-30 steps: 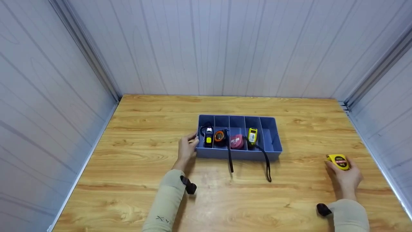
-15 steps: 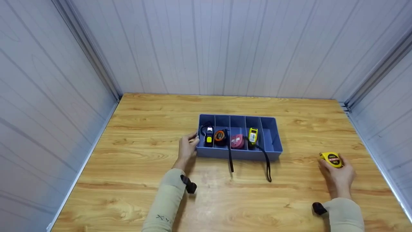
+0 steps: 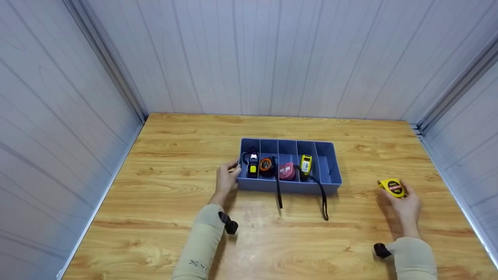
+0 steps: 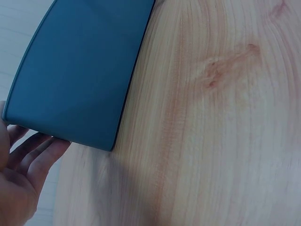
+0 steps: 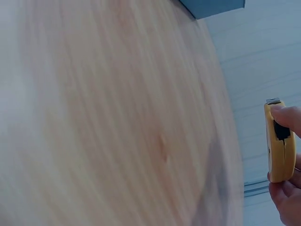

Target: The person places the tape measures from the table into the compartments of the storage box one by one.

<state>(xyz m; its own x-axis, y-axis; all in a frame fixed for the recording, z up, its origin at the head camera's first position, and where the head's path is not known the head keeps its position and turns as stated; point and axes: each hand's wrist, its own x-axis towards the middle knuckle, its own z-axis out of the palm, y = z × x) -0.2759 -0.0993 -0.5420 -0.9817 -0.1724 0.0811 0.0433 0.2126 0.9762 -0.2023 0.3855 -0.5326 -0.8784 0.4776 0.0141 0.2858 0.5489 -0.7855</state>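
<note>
A yellow tape measure [image 3: 393, 188] is gripped in my right hand [image 3: 407, 206], raised over the table to the right of a blue divided box [image 3: 288, 187]. In the right wrist view the thumb lies on the tape measure's [image 5: 281, 150] black slider. My left hand [image 3: 225, 179] holds the box's left end, its fingers [image 4: 44, 157] against the end wall. Inside, from left, lie a black tape measure [image 3: 253, 165], an orange-and-black one [image 3: 267, 166], a pink one [image 3: 287, 171] and a yellow-green one [image 3: 305, 165]. Only bare floor shows in the rightmost compartment.
Two black straps, a single strap [image 3: 278, 190] and a looped strap [image 3: 324, 200], hang over the box's front wall onto the wooden table [image 3: 295, 249]. White panel walls [image 3: 256, 58] enclose the table at the back and sides.
My right hand has moved left toward the box with the yellow tape measure, slightly farther from me. The left hand and the box have stayed in place.
</note>
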